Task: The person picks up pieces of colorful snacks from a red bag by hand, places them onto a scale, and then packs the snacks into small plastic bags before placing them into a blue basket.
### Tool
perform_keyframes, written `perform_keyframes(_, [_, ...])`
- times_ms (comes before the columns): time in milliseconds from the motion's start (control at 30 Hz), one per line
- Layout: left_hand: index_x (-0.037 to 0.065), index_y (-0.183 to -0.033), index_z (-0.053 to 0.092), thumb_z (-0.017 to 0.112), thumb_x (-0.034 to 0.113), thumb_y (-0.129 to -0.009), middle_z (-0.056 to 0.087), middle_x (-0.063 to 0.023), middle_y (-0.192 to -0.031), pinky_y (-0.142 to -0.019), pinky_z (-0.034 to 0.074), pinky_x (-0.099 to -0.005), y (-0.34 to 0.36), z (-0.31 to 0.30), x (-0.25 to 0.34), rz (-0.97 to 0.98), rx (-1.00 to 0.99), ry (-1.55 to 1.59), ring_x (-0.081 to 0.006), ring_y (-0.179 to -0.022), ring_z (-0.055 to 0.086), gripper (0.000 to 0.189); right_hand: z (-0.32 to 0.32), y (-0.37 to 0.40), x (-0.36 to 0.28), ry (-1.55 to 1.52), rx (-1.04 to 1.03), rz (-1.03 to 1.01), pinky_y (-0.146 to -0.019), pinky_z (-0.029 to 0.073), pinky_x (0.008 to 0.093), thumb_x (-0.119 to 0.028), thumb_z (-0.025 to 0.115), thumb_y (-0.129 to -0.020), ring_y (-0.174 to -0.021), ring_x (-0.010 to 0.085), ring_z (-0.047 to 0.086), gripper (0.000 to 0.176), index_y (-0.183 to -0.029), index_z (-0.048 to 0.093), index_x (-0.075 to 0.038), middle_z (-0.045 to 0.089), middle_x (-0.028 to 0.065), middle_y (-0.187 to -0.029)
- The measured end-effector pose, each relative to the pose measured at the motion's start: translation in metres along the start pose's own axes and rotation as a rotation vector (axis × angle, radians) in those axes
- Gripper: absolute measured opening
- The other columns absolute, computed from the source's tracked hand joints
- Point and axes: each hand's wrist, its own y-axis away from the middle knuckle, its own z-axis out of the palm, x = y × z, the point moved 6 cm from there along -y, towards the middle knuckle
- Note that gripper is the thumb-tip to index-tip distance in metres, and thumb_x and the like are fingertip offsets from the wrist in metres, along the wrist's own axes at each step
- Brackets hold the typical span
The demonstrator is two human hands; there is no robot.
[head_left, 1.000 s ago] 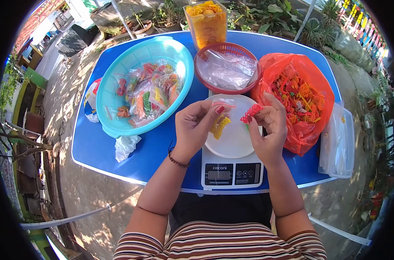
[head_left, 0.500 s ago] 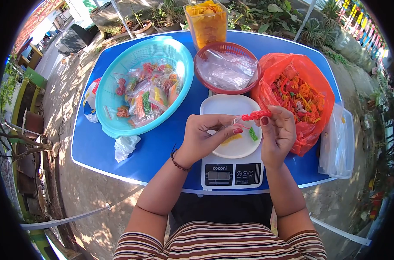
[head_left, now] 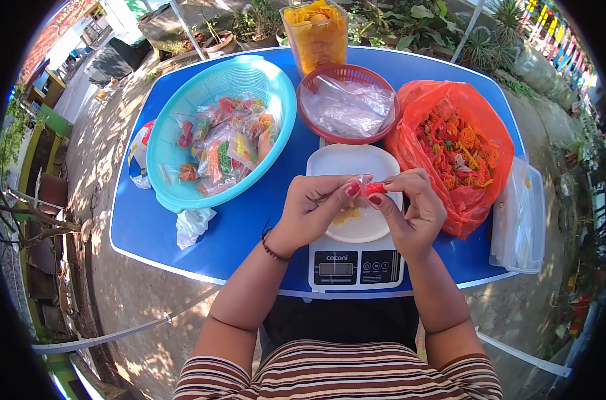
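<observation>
Above the white plate [head_left: 346,159] of a kitchen scale [head_left: 356,283], my two hands meet at the fingertips. My left hand [head_left: 311,210] pinches a small clear plastic bag [head_left: 363,179]. Between the thumb and fingers of my right hand [head_left: 415,217] is a red crinkly snack piece [head_left: 376,189], held right at the bag's mouth. Yellow pieces [head_left: 346,215] show on the plate below, partly behind the bag and my left hand.
A turquoise basin [head_left: 164,150] of filled packets stands left. Behind the scale are a red basket [head_left: 311,127] of clear bags and a tub of yellow chips [head_left: 316,40]. Right are a red plastic bag [head_left: 409,120] of colourful snacks and a clear container [head_left: 533,257].
My right hand has moved left and brought the red snack piece to the bag's mouth. The green piece on the plate is now hidden.
</observation>
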Motion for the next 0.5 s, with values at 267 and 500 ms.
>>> perform_keyframes(267, [-0.006, -0.124, 0.069, 0.059, 0.011, -0.104, 0.076, -0.0096, -0.101, -0.082, 0.054, -0.0240, -0.002, 0.001, 0.002, 0.049, 0.002, -0.078, -0.0067, -0.088, 0.066, 0.028, 0.014, -0.003, -0.010, 0.171, -0.202, -0.039, -0.084, 0.043, 0.0365, -0.014, 0.078, -0.079, -0.100, 0.0256, 0.054, 0.021, -0.099, 0.076, -0.007, 0.064, 0.0101, -0.109])
perform_keyframes(500, [-0.005, -0.135, 0.061, 0.062, 0.010, -0.101, 0.075, -0.0116, -0.111, -0.086, 0.055, -0.0254, -0.001, 0.000, -0.002, -0.015, -0.108, -0.042, -0.0099, -0.096, 0.068, 0.037, 0.015, 0.000, -0.006, 0.272, -0.191, -0.112, -0.079, 0.045, 0.0361, -0.008, 0.078, -0.077, -0.097, 0.0247, 0.055, 0.020, -0.097, 0.075, -0.008, 0.061, 0.0114, -0.111])
